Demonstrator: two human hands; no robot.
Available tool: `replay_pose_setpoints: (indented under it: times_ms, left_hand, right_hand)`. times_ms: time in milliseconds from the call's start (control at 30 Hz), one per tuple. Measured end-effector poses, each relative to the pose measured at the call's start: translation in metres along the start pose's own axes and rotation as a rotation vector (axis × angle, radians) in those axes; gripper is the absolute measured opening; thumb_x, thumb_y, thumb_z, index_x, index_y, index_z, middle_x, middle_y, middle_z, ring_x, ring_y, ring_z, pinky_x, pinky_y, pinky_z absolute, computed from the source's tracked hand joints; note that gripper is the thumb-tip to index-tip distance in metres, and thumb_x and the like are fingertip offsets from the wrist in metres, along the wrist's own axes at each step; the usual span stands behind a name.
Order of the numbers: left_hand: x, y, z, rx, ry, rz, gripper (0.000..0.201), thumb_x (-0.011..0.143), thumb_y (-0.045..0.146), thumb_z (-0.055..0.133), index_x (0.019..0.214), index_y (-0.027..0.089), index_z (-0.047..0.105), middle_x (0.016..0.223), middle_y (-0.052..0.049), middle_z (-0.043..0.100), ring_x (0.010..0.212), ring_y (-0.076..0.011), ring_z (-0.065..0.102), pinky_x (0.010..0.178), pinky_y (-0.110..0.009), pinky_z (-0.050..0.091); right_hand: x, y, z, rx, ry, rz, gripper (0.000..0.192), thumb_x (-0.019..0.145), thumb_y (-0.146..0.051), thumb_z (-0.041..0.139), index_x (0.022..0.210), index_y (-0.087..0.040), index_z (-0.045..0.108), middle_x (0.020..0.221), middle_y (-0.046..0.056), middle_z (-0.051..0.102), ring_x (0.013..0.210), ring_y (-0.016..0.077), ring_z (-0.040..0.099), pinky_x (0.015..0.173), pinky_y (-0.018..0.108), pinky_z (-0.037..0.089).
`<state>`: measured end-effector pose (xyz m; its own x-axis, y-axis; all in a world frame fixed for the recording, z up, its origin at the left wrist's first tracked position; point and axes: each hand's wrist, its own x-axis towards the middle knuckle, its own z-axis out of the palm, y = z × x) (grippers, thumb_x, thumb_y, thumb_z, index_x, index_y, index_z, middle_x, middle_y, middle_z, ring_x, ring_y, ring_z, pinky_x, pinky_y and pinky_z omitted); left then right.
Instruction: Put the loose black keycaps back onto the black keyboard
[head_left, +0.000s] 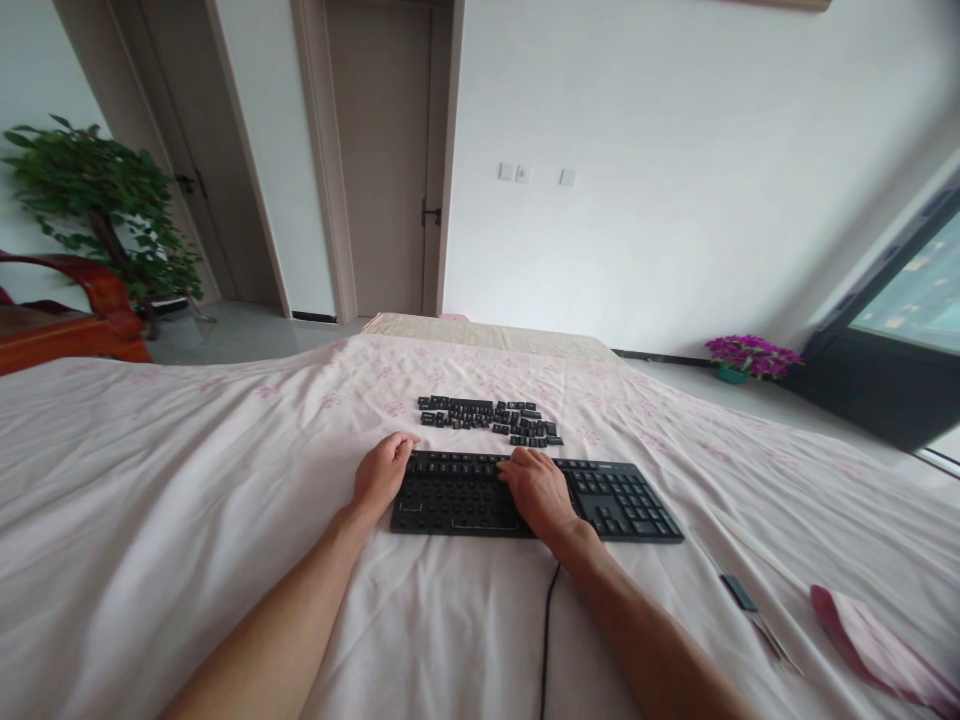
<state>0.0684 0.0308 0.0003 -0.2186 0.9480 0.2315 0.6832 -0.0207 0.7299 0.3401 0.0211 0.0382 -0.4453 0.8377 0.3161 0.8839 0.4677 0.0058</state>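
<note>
The right hand (538, 492) hides part of the black plastic computer keyboard (622, 505). The loose black keycaps (491, 417) behind it are too small to read, perhaps lettered.

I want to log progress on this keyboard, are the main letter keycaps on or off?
Mostly off: the keyboard shows bare round sockets across its main block, and loose keycaps lie on the sheet behind it. The number pad keeps its caps.

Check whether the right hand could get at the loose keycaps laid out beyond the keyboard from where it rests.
Probably yes. The right hand rests on the keyboard, its fingertips near the far edge, and the loose keycaps lie just past it on the bedsheet with nothing between them.
</note>
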Motion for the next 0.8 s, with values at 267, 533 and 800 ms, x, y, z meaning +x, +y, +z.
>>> replay_pose_setpoints:
  times_ms: [267,533,800]
  left_hand:
    - [0.0006,-0.0003,0.0000,-0.003,-0.005,0.011,0.032,0.091,0.039,0.040,0.101,0.028,0.069,0.109,0.001,0.073,0.096,-0.0182,0.066,0.079,-0.024,0.045]
    - [0.0003,0.0001,-0.0003,-0.004,-0.006,0.026,0.033,0.092,0.039,0.040,0.101,0.027,0.069,0.109,0.000,0.073,0.098,-0.0183,0.065,0.080,-0.024,0.045]
    - [-0.0008,0.0018,-0.0020,-0.004,-0.015,0.022,0.033,0.092,0.038,0.040,0.099,0.027,0.070,0.108,0.001,0.073,0.097,-0.0187,0.065,0.080,-0.024,0.045]
  right_hand:
    - [-0.0007,-0.0029,-0.0020,-0.038,0.013,0.013,0.020,0.094,-0.028,0.051,0.101,-0.026,0.070,0.093,0.004,0.063,0.092,0.0182,0.054,0.083,0.029,0.038]
    - [0.0000,-0.0046,-0.0055,-0.043,-0.019,-0.012,0.019,0.094,-0.026,0.052,0.097,-0.025,0.070,0.092,0.004,0.062,0.089,0.0176,0.054,0.080,0.029,0.037]
    - [0.0033,-0.0058,-0.0084,-0.081,-0.057,-0.044,0.020,0.093,-0.022,0.050,0.089,-0.024,0.070,0.091,0.004,0.062,0.089,0.0184,0.054,0.080,0.030,0.036]
